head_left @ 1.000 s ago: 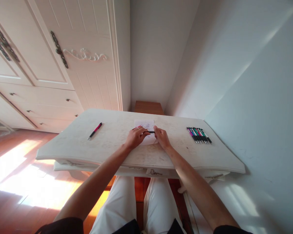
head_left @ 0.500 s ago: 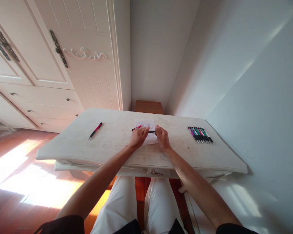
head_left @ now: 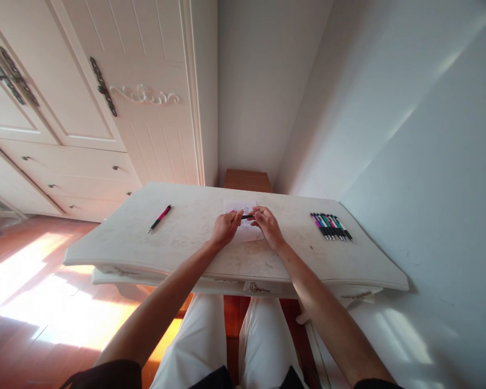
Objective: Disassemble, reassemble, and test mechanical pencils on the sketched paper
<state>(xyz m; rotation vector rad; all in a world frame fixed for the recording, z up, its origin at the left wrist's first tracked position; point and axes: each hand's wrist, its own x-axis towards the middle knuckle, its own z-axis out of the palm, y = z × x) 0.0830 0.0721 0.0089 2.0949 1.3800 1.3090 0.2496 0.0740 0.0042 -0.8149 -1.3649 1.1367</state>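
My left hand [head_left: 225,227] is closed round a pen [head_left: 247,216], over the middle of the table. The pen's black part sticks out to the right of the left fist. At that end, the fingertips of my right hand [head_left: 268,224] pinch loosely round it, with the other fingers more spread than the left ones. A small red-pink piece shows just behind my left fingers; whether it belongs to the same pen I cannot tell. Beneath both hands lies a sheet of paper [head_left: 248,234] with handwriting, partly covered by them.
On the left of the white table [head_left: 194,216] lies a red and black pen [head_left: 159,219]. Several pens [head_left: 330,227] in mixed colours form a side-by-side row at the right. A white cabinet [head_left: 157,70] stands behind to the left, and a wall borders the right.
My right fingers have loosened and spread from a tight fist round the pen's end. The left hand has shifted slightly left and now covers more of the red-pink piece.
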